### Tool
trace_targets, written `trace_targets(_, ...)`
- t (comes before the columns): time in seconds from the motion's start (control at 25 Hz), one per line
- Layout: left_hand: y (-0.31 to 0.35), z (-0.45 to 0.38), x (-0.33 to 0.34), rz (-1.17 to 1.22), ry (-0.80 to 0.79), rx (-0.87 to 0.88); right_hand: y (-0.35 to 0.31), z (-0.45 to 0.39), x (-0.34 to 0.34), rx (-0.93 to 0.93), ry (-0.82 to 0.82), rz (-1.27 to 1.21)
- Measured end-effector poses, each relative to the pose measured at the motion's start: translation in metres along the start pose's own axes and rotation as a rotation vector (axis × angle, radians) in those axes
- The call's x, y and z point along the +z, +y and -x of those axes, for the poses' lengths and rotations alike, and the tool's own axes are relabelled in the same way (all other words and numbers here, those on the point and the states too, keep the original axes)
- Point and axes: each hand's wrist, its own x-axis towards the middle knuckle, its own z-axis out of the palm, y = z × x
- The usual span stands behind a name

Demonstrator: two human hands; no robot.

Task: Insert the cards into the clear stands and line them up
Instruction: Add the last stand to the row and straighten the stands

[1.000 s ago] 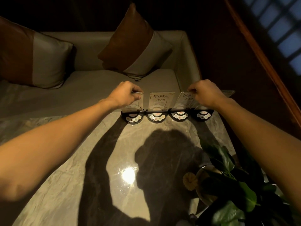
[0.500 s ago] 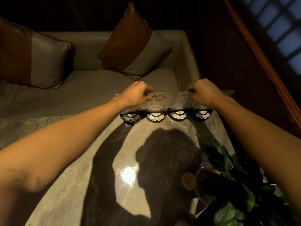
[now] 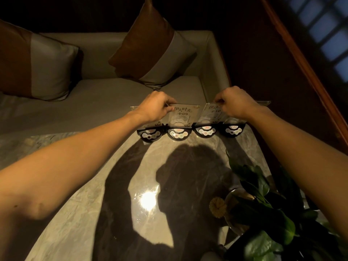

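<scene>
Several clear stands with black half-round bases [image 3: 177, 134] stand in a row at the far edge of the marble table [image 3: 79, 194]. My left hand [image 3: 156, 108] pinches the top left corner of the second stand [image 3: 183, 114], whose card reads 09, and hides most of the leftmost stand [image 3: 134, 108]. My right hand [image 3: 235, 104] grips the top of the third stand [image 3: 209, 114], which tilts to the left, and covers much of the rightmost stand [image 3: 264, 103].
A potted plant [image 3: 263, 213] with dark leaves fills the near right of the table. Behind the table runs a grey sofa [image 3: 98, 102] with two brown and grey cushions [image 3: 152, 42]. A dark wood wall [image 3: 282, 76] closes the right side.
My left hand has moved right from the leftmost stand to the corner of the second one. My right hand has stayed on the third stand.
</scene>
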Motion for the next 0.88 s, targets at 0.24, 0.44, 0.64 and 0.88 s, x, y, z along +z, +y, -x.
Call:
trace_targets(0.24,-0.0045,0.0013,0.0030,0.002,0.040,-0.007,0.0005,0.0003,-0.0011,-0.017,-0.009,0.025)
trace_targets(0.44,-0.0048,0.0016,0.0047,0.002,0.068,-0.013,-0.0009,0.0004,-0.0009,-0.015,-0.018,0.024)
trace_targets(0.64,-0.0046,-0.0003,0.0058,0.028,0.058,-0.053,0.0028,0.0014,-0.0007,-0.006,-0.010,-0.010)
trace_targets(0.88,-0.0044,-0.0028,0.0060,0.023,0.044,-0.063,0.0027,0.0001,0.0000,0.002,-0.014,-0.013)
